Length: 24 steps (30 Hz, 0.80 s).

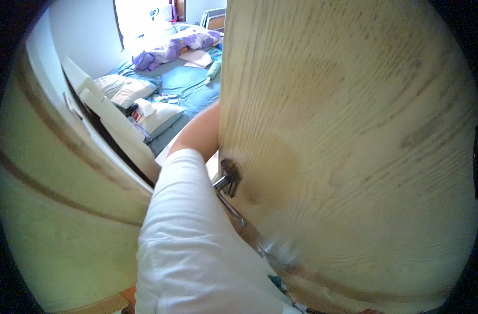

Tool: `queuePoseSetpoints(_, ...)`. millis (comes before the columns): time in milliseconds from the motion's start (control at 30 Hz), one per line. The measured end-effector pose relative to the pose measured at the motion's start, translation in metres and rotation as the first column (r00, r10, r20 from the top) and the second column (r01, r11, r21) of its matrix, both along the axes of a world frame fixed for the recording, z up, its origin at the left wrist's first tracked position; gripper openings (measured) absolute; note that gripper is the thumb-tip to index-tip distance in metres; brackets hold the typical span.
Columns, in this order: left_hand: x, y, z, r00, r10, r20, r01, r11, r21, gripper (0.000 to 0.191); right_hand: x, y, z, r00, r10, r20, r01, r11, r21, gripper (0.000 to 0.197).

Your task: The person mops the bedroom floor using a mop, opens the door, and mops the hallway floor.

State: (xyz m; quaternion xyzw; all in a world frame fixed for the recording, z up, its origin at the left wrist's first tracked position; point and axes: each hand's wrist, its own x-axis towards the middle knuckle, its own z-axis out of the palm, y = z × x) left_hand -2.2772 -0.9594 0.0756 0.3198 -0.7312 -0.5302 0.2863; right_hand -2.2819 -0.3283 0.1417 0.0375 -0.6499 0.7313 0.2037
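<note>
Neither of my hands is in view. One bare forearm (199, 129) of mine, below a white sleeve (184, 219), reaches round the edge of a pale wood-grain door (341, 157). The hand at its end is hidden behind the door; which side it belongs to is not clear. Close to the sleeve, a metal lever handle (233, 210) sticks out from its dark backplate (231, 176) near the door's edge. The door stands partly open, and a bedroom shows through the gap.
Left of my arm stands a pale panel with brown bands (78, 176), beside a white frame (117, 153). Beyond lies a bed with a blue sheet (188, 86), pillows (125, 90), a purple-and-white quilt (164, 53) and small items. A bright window (140, 19) is behind.
</note>
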Motion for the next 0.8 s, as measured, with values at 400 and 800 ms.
queuePoseSetpoints(400,0.021,-0.029,-0.001,0.966,-0.040,-0.254,0.099,0.970,0.222,0.050,-0.002,0.010,-0.010,0.977,-0.119,-0.179,0.087,0.981,-0.175,0.019)
queuePoseSetpoints(800,0.088,-0.062,0.031,0.569,0.048,-0.821,0.433,0.831,0.349,0.050,0.022,-0.030,0.016,0.956,0.032,-0.292,0.009,0.990,0.138,0.023)
